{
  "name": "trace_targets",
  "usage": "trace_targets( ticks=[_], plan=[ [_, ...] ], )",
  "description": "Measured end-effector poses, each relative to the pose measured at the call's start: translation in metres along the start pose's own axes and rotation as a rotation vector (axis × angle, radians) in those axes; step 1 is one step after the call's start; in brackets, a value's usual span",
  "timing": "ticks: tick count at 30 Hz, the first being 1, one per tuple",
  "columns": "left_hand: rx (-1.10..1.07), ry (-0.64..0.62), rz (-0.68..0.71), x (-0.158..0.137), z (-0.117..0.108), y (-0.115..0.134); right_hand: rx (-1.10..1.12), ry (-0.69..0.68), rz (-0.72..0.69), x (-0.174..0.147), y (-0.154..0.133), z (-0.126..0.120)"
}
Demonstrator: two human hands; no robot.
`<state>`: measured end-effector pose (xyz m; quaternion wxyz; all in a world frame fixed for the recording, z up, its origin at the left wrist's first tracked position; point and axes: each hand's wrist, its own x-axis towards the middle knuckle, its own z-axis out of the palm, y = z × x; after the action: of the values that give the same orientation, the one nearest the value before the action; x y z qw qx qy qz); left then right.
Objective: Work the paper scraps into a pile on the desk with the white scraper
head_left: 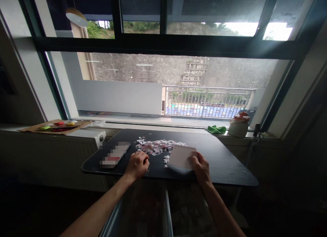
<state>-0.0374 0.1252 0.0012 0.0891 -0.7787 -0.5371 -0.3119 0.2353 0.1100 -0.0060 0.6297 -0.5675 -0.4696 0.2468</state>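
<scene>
My right hand (201, 166) grips the right edge of a thin white rectangular panel (182, 157) with rounded corners and a small dark dot near one corner. I cannot tell its exact kind. The panel is tilted over the front part of a dark table (224, 162). Behind it and to its left spreads a heap of small cut paper pieces (155, 146), with a few scraps by the panel's left edge. Just in front of the heap, my left hand (137, 164) rests at the table with curled fingers; whatever they hold, if anything, is hidden.
A partly pixelated flat item (119, 155) lies on the table's left side. Beyond the table runs a window sill with a green cloth (216, 129) and a pale pot (238, 126). To the left, a radiator (98, 136) stands near a brown board (33, 127) carrying colourful items.
</scene>
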Motion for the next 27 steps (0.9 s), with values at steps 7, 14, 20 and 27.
trace_targets(
  ticks=[7, 14, 20, 27],
  plan=[
    [0.002, 0.010, 0.005, 0.0001, -0.0002, 0.0006, 0.003, -0.048, -0.009, 0.0000, -0.0020, 0.0003],
    [0.001, 0.013, 0.006, -0.0001, -0.0001, -0.0001, -0.019, -0.048, -0.017, -0.0019, -0.0054, 0.0000],
    [0.004, 0.004, 0.004, 0.0001, -0.0008, 0.0002, 0.009, 0.013, -0.026, -0.0011, -0.0052, 0.0017],
    [0.010, -0.004, -0.008, 0.0003, -0.0003, -0.0001, 0.099, -0.085, -0.010, -0.0027, -0.0078, 0.0023]
  ],
)
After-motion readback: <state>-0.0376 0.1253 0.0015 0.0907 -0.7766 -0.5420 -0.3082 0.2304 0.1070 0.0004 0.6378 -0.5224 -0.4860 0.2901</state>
